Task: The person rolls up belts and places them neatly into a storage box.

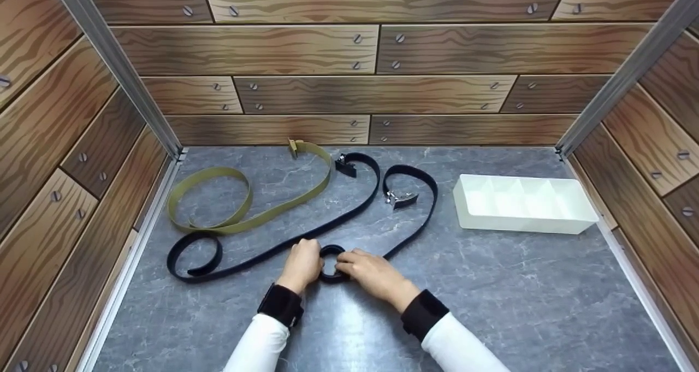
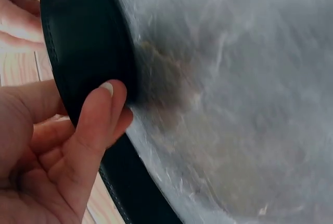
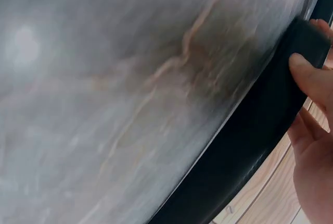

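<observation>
From the head camera, the left hand [image 1: 302,265] and the right hand [image 1: 372,274] sit close together on the grey table [image 1: 491,290], both pinching a small coil [image 1: 331,263] rolled at one end of a black belt [image 1: 420,219]. That belt runs away from the right hand, up to its metal buckle [image 1: 400,199]. A second black belt [image 1: 262,252] passes just behind the left hand, curling into a loop [image 1: 195,257] well out to the left. An olive belt [image 1: 240,208] lies beyond that. A white divided tray [image 1: 524,204] stands well off beyond the right hand.

From the left wrist, the thumb [image 2: 99,114] presses the black belt's [image 2: 86,52] flat face, fingers curled behind it.

From the right wrist, fingertips [image 3: 312,78] bear on the belt's [image 3: 250,146] edge; the grip is only partly in view, above the blurred table [image 3: 130,88].
</observation>
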Motion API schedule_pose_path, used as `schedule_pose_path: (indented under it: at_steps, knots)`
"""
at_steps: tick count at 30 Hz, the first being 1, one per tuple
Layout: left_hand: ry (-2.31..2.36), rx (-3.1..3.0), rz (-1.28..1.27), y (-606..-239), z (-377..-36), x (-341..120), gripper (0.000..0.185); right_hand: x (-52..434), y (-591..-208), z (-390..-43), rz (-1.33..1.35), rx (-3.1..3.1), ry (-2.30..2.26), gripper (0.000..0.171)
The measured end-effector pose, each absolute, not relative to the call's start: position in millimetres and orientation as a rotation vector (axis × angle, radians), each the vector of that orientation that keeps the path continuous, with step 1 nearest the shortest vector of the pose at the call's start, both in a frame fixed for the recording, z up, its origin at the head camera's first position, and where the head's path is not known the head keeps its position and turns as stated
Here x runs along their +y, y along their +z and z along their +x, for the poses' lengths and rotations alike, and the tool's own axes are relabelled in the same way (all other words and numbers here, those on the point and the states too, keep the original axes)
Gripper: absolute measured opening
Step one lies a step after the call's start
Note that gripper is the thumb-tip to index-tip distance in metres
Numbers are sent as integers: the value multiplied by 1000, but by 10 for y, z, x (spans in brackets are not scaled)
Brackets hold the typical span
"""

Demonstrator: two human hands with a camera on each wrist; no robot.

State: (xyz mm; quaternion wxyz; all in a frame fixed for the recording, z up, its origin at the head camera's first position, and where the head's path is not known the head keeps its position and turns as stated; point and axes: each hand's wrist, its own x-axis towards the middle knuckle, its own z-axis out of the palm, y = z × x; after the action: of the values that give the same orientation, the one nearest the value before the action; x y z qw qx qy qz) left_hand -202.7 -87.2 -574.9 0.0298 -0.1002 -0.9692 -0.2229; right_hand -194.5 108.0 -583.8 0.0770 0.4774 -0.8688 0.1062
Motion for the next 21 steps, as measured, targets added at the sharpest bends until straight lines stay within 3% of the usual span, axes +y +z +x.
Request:
schedule_pose_path:
  at_steps: [10,13,17,21]
  knots:
    - [-616,-3010,-466,-5766,-2018,-913,14,1081,-5874,-1999,1421,-2596,349,14]
    - [-671,-3003,-438,-5774,-1968,-921,10,1066,-5873,-1983,1399,-2604,325,13]
    - [-739,-2969,-411,-5742,-1874,-956,23,1053,-5866,-1959,1372,-2613,307,15]
    - [-743,-2902,-596,-5703,-1780,-1023,21,1033,-5866,-1937,1343,-2635,318,17]
